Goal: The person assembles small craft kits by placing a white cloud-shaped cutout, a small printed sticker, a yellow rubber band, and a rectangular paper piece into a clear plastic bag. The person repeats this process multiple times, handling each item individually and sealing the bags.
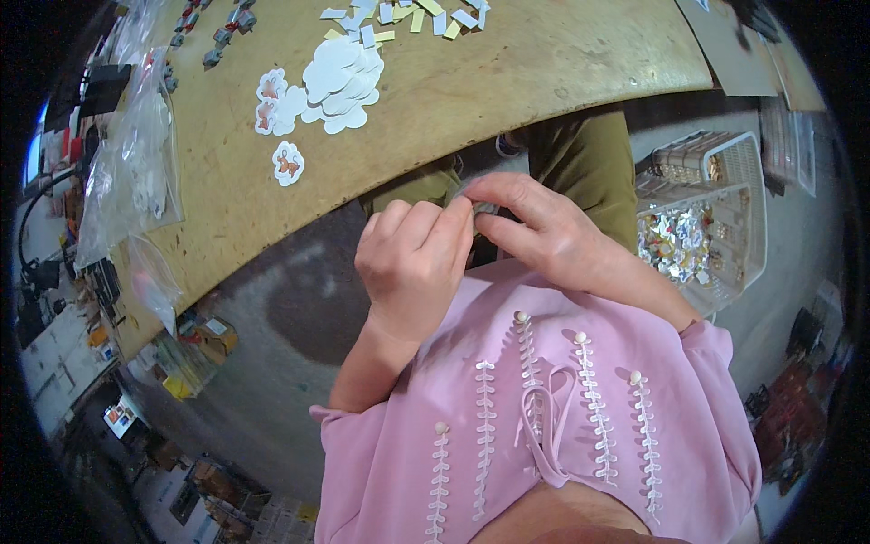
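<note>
My left hand (410,263) and my right hand (548,227) meet above my lap, just off the near edge of the table. The fingers of both are closed together at the tips. Between them shows a bit of something small and see-through, mostly covered by the fingers. Nearest on the table lies a scalloped white card (289,164) with an orange-brown figure on it. Beyond it are two similar printed cards (270,86) and a heap of blank-side-up white cards (343,83).
Small blue, white and yellow slips (418,20) lie scattered at the table's far side. Small grey and red pieces (223,36) sit at far left. Clear plastic bags (136,172) hang over the left edge. A white basket (754,238) with shiny small packets stands at right.
</note>
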